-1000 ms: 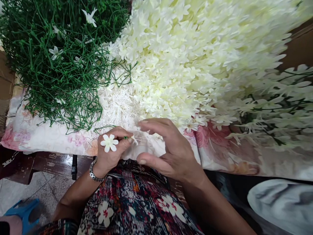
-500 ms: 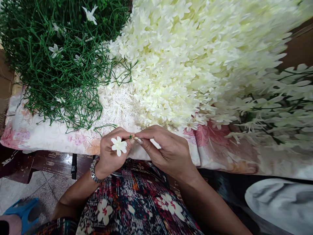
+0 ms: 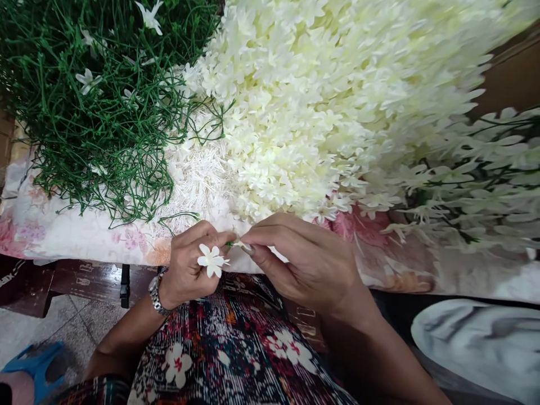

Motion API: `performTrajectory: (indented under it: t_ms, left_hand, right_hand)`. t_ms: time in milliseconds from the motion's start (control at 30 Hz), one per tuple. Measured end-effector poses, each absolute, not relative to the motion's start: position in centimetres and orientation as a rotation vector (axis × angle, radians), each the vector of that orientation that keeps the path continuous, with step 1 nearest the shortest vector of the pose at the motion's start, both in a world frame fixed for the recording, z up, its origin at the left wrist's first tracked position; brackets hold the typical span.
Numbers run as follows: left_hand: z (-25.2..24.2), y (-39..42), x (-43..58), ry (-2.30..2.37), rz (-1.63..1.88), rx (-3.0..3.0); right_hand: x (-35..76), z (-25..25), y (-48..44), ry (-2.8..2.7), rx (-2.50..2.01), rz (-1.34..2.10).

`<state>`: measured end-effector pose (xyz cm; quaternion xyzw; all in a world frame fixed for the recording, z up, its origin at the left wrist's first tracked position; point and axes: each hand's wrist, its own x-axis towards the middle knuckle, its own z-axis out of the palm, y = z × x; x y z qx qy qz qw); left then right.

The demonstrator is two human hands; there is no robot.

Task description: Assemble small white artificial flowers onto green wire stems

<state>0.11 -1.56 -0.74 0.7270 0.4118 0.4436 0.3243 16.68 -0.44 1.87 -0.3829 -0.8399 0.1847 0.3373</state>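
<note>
My left hand is closed on a green plastic flower stem, mostly hidden in the fingers. A white artificial flower on it sticks out below the knuckles. At the fingertips the stem's green tip shows. My right hand pinches a small white flower piece between thumb and forefinger, right against that tip. Whether the piece is seated on the tip cannot be made out. Both hands are over the front edge of the flower-patterned cloth.
A heap of green plastic stems lies at the left. White thread-like pieces lie beside it, and a large pile of cream-white blossoms fills the middle. Flowered sprays lie at the right. A blue stool stands on the floor.
My right hand has drawn slightly right, away from my left, with the white piece more in view. The flower in my left hand has turned a little sideways. The view has shifted slightly.
</note>
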Motion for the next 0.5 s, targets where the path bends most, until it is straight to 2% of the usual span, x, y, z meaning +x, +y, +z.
performTrajectory:
  t_ms: [233,500]
  left_hand:
    - [-0.61,-1.46,-0.03,1.124,1.015,2.115]
    - [-1.56,-1.03,0.15,1.114,0.915,2.171]
  right_hand:
    - [16.78,2.02,-0.30,-2.390,-0.982,0.284]
    - [16.47,1.22,0.01,-2.405,-1.017,0.259]
